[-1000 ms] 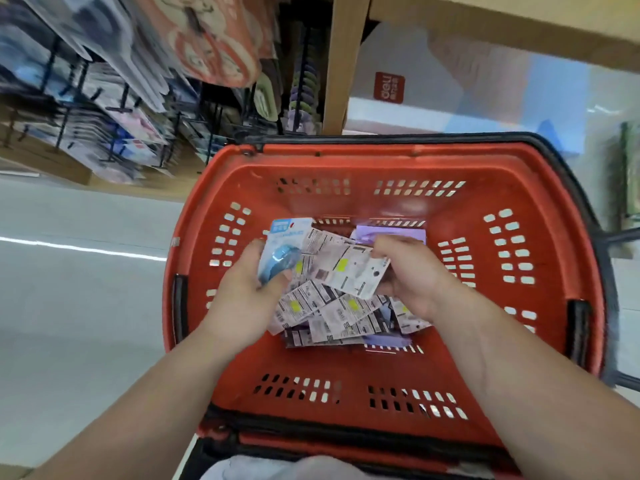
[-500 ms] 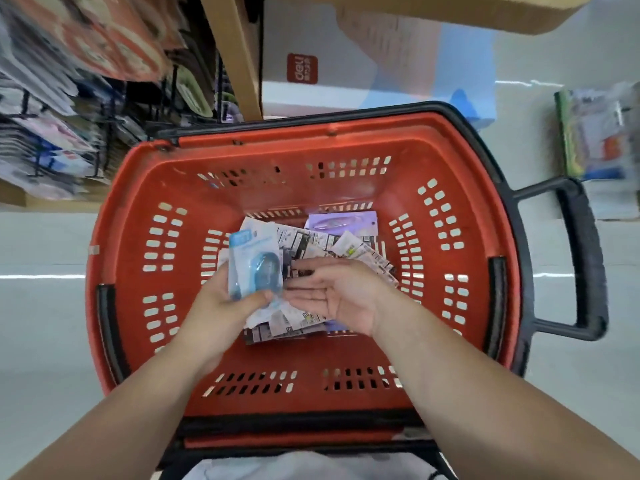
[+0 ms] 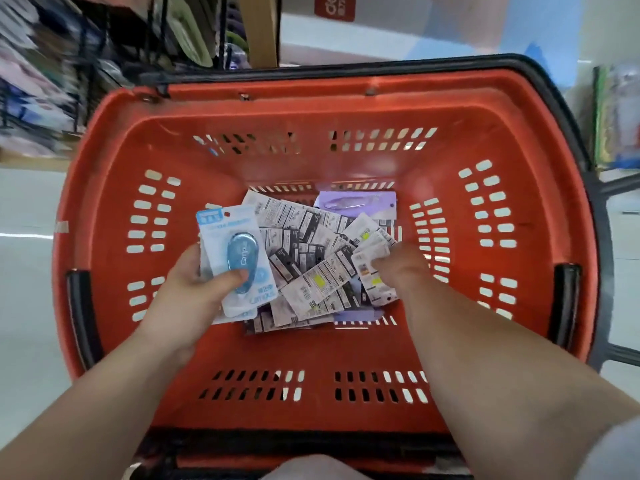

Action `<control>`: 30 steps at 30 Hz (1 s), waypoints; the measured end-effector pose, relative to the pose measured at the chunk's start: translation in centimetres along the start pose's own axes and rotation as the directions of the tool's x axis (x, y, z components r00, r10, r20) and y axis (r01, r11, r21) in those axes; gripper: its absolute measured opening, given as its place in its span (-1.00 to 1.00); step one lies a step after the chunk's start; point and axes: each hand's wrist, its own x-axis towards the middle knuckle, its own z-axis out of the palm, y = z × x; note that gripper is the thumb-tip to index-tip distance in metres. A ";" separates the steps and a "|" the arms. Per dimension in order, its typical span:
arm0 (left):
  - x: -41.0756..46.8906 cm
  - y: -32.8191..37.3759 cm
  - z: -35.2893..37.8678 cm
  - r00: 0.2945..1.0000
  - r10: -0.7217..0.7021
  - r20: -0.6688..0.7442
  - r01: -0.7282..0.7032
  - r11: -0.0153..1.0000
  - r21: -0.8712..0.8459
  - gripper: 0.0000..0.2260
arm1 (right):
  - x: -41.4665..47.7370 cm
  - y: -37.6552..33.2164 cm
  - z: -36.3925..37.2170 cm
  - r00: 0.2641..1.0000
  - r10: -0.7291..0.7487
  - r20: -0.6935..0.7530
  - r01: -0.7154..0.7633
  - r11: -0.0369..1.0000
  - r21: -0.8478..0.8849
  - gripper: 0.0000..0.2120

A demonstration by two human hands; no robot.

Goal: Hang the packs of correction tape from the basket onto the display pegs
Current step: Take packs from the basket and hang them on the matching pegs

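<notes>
A red plastic basket [image 3: 311,109] fills the view, with a heap of correction tape packs [image 3: 311,251] lying mostly face down on its floor. My left hand [image 3: 194,292] grips a blue correction tape pack [image 3: 239,258], face up, with further packs stacked behind it, thumb pressed on its front. At the heap's right edge my right hand [image 3: 401,268] pinches a face-down pack [image 3: 370,275]. A purple pack [image 3: 356,204] lies at the back of the heap. The display pegs [image 3: 83,57] with hanging goods are blurred at the upper left.
The basket has a black handle frame [image 3: 568,109] along its right side. A wooden shelf post [image 3: 261,29] rises behind the basket, with a white box bearing a red label [image 3: 334,6] beside it. Pale floor [image 3: 27,237] lies to the left.
The view has drifted right and closer to the basket. My right hand has moved from the heap's middle to its right edge. My left hand still holds the blue pack.
</notes>
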 end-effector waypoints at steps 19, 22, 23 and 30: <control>-3.0 0.5 2.1 0.993 0.061 0.106 -0.064 0.998 0.024 -0.52 | -17.1 -7.1 -1.5 0.845 -0.459 0.275 0.077 0.612 0.787 -0.74; -3.2 0.7 2.8 0.995 0.038 0.088 -0.032 0.997 -0.066 -0.54 | -17.8 -6.6 -0.8 0.862 -0.452 0.230 0.050 0.526 0.849 -0.79; -3.2 0.9 3.0 0.996 0.034 0.081 -0.028 0.997 -0.072 -0.54 | -17.6 -6.3 -0.5 0.876 -0.446 0.183 0.097 0.535 0.839 -0.80; -3.1 2.3 4.3 0.984 -0.020 0.174 0.073 0.952 -0.298 -0.60 | -16.4 -5.3 -1.1 0.854 -0.519 -0.029 0.318 0.478 0.819 -0.72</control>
